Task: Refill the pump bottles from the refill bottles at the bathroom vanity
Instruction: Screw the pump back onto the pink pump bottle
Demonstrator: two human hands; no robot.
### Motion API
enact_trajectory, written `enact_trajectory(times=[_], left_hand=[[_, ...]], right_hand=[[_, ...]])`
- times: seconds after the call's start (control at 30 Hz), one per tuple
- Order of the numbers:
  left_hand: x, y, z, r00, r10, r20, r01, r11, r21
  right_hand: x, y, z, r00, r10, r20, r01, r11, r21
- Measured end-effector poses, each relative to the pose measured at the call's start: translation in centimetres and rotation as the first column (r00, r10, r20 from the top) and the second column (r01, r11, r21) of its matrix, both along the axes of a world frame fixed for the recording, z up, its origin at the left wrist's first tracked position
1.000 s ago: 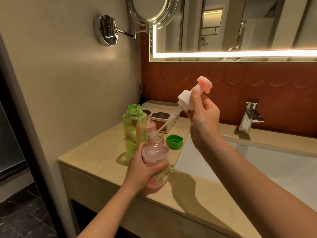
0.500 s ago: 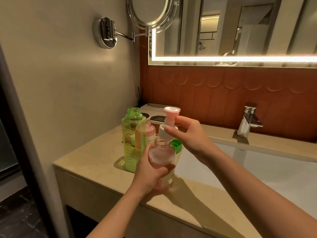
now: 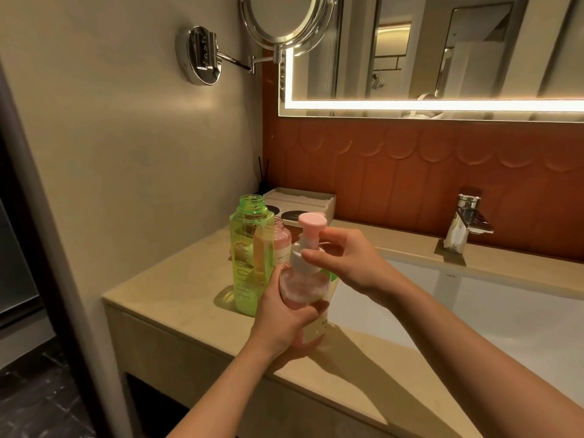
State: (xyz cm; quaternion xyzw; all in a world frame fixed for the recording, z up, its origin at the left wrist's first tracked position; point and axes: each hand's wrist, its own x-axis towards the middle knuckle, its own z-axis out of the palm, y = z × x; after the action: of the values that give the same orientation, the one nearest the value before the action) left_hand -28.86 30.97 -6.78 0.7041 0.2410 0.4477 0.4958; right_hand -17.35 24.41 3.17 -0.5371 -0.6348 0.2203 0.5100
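My 2 hands meet on 1 thing. My left hand (image 3: 284,314) curls its fingers round the body of the rounded clear-plastic pump bottle of pink liquid (image 3: 305,290). My right hand (image 3: 350,263) pinches the white screw collar (image 3: 301,259) of its pump between thumb and fingertips.

The bottle is upright, long axis vertical, near the front of the beige stone vanity top (image 3: 177,298), left of the white basin (image 3: 474,308). My left hand hides its base, so I cannot tell whether it rests there. The collar sits directly above my left hand, with the round pink pump head (image 3: 312,221) on top; twisting it tight looks like the next move. The liquid looks frothy at the shoulder.

Just behind stand a tall open green translucent bottle (image 3: 249,260) and a small open pink bottle (image 3: 282,245).
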Motion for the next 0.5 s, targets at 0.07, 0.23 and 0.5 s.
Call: enact_trajectory(times=[0.07, 0.23, 0.5], left_hand=[[0.0, 0.1, 0.0, 1.000, -0.005, 0.003, 0.005, 1.000, -0.001], [0.3, 0.3, -0.2, 0.999, -0.015, 0.031, 0.015, 1.000, -0.023], [0.6, 0.6, -0.7, 0.997, -0.046, 0.057, 0.051, 0.995, -0.088]], right_hand=[[0.1, 0.2, 0.4, 0.997, -0.009, 0.073, 0.010, 1.000, -0.018], [-0.6, 1.0, 0.7, 0.972, -0.113, 0.206, 0.116, 0.993, -0.003], [-2.0, 1.4, -0.4, 0.997, -0.023, 0.079, 0.029, 0.997, -0.065]])
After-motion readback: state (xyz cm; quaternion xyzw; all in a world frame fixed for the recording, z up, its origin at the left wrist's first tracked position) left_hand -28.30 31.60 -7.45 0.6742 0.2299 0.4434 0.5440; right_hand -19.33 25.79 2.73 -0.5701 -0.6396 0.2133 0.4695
